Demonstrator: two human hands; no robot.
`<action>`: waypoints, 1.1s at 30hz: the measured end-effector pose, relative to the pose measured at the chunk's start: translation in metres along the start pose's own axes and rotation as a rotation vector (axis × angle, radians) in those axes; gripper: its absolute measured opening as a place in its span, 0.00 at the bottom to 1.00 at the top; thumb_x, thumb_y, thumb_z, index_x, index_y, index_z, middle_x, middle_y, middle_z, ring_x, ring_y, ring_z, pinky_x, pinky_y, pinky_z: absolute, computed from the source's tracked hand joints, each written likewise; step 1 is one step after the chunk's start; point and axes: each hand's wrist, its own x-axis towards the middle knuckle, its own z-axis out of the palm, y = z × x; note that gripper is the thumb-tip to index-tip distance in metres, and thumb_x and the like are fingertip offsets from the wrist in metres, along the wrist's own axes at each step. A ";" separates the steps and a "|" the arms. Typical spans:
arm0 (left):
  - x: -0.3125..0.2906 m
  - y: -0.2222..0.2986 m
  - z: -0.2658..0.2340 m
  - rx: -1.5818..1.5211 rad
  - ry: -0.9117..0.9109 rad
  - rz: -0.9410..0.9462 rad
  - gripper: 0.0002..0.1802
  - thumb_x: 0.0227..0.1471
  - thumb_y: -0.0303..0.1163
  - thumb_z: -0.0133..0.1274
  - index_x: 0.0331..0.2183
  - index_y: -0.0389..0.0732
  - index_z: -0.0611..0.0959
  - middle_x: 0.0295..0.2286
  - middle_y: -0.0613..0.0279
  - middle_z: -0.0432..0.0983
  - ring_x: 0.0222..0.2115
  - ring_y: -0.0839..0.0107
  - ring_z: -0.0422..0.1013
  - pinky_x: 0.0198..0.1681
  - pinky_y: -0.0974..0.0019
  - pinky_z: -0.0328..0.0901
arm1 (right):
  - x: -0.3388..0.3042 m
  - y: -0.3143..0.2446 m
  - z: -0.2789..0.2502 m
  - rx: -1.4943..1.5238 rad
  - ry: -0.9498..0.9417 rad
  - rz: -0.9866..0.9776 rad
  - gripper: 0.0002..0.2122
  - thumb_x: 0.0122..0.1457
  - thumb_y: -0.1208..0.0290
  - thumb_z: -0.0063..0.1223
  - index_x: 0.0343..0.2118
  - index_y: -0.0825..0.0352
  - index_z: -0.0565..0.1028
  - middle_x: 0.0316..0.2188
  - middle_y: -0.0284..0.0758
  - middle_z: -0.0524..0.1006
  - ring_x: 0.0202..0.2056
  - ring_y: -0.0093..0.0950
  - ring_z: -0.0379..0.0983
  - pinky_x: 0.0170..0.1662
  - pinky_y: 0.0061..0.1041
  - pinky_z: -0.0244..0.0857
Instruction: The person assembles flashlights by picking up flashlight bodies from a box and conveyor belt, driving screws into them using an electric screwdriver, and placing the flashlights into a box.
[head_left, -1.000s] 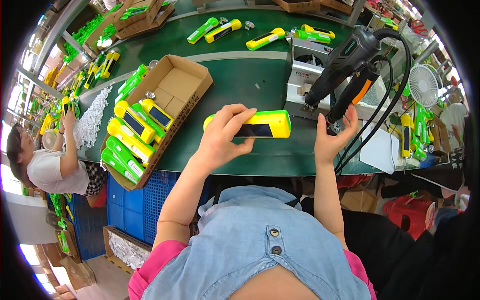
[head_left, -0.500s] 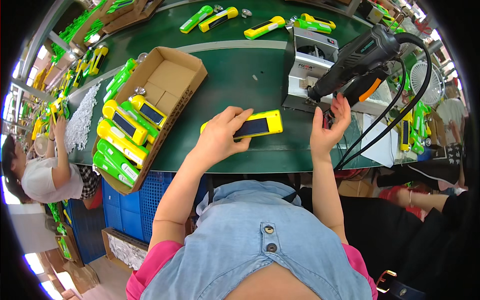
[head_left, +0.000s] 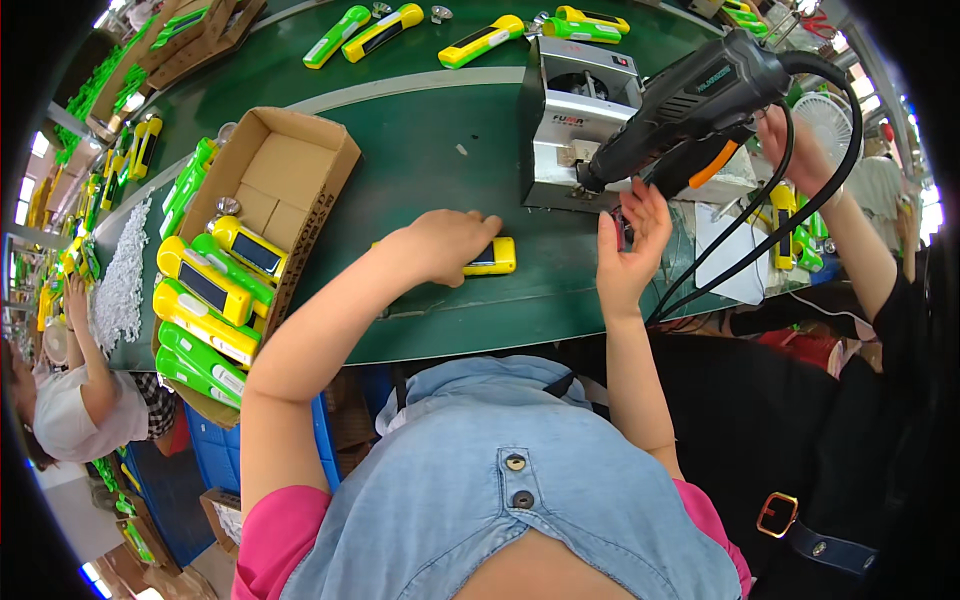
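Observation:
My left hand (head_left: 450, 245) lies over a yellow flashlight (head_left: 494, 262) with a dark solar panel, flat on the green table. The fingers reach across its far side and the thumb is on the near edge; the palm hides much of it. My right hand (head_left: 635, 250) is raised palm up, fingers loosely curled and apart from the thumb, with nothing visible in it. Just above and beyond it, the black electric screwdriver (head_left: 690, 110) has its tip at the front of a silver screw feeder (head_left: 580, 130).
A cardboard box (head_left: 300, 165) with several green and yellow flashlights stands at the left. More flashlights (head_left: 480, 42) lie along the far side. Black cables (head_left: 800, 235) loop at the right, near a co-worker's arm (head_left: 850, 230). White small parts (head_left: 125, 270) are heaped far left.
The view has shifted. My left hand covers more of the flashlight, its elbow swung outward. My right hand stays near the screw feeder. A co-worker's arm now reaches in at the right behind the cables.

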 end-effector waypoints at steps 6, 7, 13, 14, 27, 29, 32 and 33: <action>-0.007 0.004 -0.023 -0.087 -0.149 0.049 0.43 0.24 0.35 0.63 0.47 0.37 0.65 0.37 0.47 0.68 0.39 0.53 0.68 0.42 0.59 0.63 | 0.025 0.000 0.021 0.047 0.001 0.004 0.32 0.44 0.74 0.59 0.52 0.71 0.56 0.47 0.40 0.63 0.46 0.30 0.63 0.49 0.28 0.56; -0.015 0.004 -0.027 -0.226 0.048 0.020 0.44 0.26 0.36 0.62 0.49 0.40 0.64 0.37 0.46 0.69 0.38 0.53 0.68 0.42 0.60 0.63 | 0.028 0.001 0.024 0.063 -0.004 0.020 0.33 0.43 0.74 0.60 0.52 0.71 0.55 0.45 0.40 0.65 0.46 0.29 0.64 0.49 0.27 0.56; -0.052 0.023 -0.014 -0.759 0.675 -0.221 0.45 0.35 0.38 0.59 0.56 0.50 0.57 0.38 0.51 0.68 0.36 0.66 0.67 0.42 0.68 0.61 | 0.048 -0.008 0.028 0.007 -0.023 0.051 0.35 0.41 0.71 0.64 0.50 0.72 0.56 0.39 0.39 0.70 0.38 0.28 0.68 0.43 0.25 0.60; -0.054 0.026 -0.001 -0.796 0.777 -0.283 0.44 0.37 0.38 0.59 0.55 0.49 0.57 0.39 0.53 0.68 0.36 0.68 0.66 0.42 0.68 0.61 | 0.050 -0.014 0.029 0.013 -0.029 -0.010 0.31 0.42 0.74 0.63 0.48 0.71 0.57 0.40 0.39 0.70 0.38 0.27 0.68 0.43 0.24 0.60; -0.091 0.050 0.066 -0.204 0.790 -0.665 0.26 0.35 0.40 0.60 0.38 0.37 0.74 0.22 0.53 0.73 0.23 0.57 0.71 0.24 0.61 0.64 | 0.076 -0.044 0.014 0.463 -0.114 0.085 0.16 0.50 0.81 0.47 0.43 0.72 0.62 0.36 0.36 0.69 0.37 0.24 0.68 0.45 0.28 0.63; -0.095 0.066 0.043 -0.126 0.834 -0.467 0.35 0.22 0.36 0.64 0.40 0.41 0.74 0.34 0.59 0.70 0.36 0.62 0.67 0.37 0.61 0.65 | 0.073 -0.050 0.009 0.593 -0.146 0.114 0.17 0.49 0.80 0.49 0.43 0.71 0.62 0.35 0.34 0.70 0.37 0.21 0.67 0.44 0.25 0.61; -0.085 0.066 0.039 -0.104 0.598 -0.027 0.39 0.23 0.40 0.63 0.44 0.45 0.71 0.42 0.57 0.65 0.45 0.56 0.60 0.54 0.47 0.49 | 0.064 -0.059 -0.003 0.700 -0.162 0.146 0.21 0.47 0.80 0.50 0.46 0.69 0.61 0.39 0.34 0.68 0.39 0.21 0.66 0.43 0.22 0.60; -0.079 0.059 0.048 -0.063 0.584 0.067 0.36 0.26 0.42 0.62 0.43 0.43 0.72 0.39 0.59 0.67 0.44 0.58 0.62 0.50 0.52 0.55 | 0.063 -0.062 -0.005 0.699 -0.137 0.112 0.23 0.46 0.81 0.50 0.47 0.69 0.60 0.40 0.35 0.68 0.41 0.22 0.66 0.44 0.23 0.61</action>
